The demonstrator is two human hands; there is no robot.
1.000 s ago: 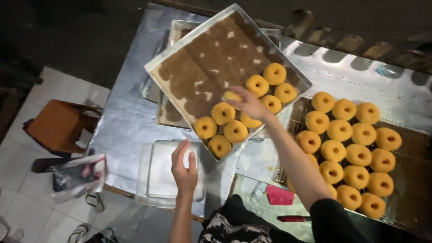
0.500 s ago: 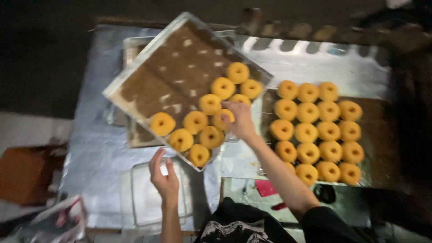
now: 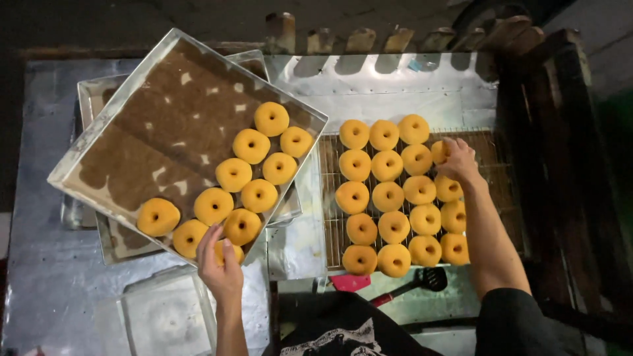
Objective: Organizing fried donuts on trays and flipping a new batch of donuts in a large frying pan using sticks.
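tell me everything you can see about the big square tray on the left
The square tray is shiny metal with a low raised rim, lined with brown paper showing pale patches. It sits turned at an angle, stacked on a second tray below. Eleven orange ring doughnuts cluster along its right and near sides; the rest is bare. The left hand rests at its near corner, over one doughnut.

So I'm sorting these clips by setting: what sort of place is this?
Probably a small doughnut stall or bakery workbench, at night. The left hand and right hand handle ring doughnuts laid on a wire rack, beside a metal tray lined with brown paper, on a foil-covered table.
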